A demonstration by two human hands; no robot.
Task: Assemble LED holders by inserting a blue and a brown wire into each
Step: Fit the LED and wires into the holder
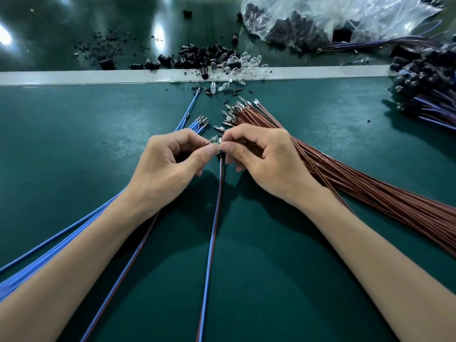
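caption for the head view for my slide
Right hand pinches a wired LED holder while left hand pinches a terminal-tipped wire beside it.

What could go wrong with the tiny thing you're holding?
1. The right hand pinches the small black holder with fingertips only; it might slip and drop.
2. The wire in the left hand ends in a thin metal terminal that might bend if pushed in crooked.
3. The brown wires lie under the right wrist and might snag.
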